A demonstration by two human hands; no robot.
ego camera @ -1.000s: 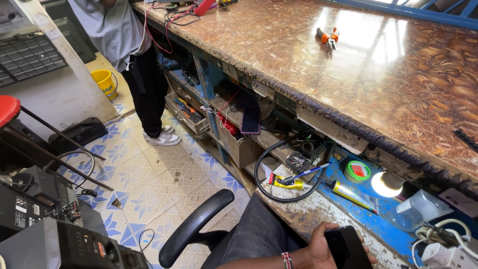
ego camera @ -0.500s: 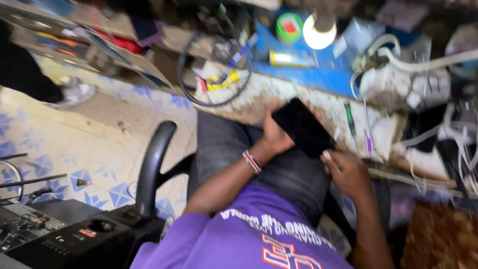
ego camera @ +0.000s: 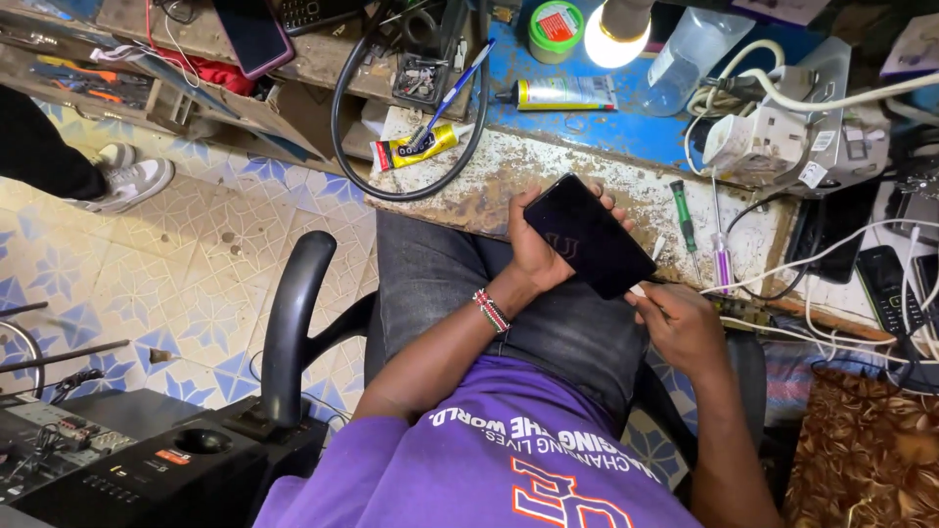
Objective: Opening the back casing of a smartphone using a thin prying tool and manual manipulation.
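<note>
Your left hand [ego camera: 541, 256] grips a glossy black slab phone [ego camera: 588, 236]; your right hand [ego camera: 683, 328] pinches a thin tool at its edge, near the screwdrivers [ego camera: 684, 217].

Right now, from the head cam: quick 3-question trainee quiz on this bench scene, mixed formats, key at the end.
1. Which hand holds the black phone: the left hand or the right hand?
2. True or false: the lamp bulb on the blue shelf is lit.
3. The green-handled screwdriver lies: A) on the floor tiles B) on the worn bench top beside the phone C) in the person's lap

Key: 1 left hand; 2 true; 3 B
</note>
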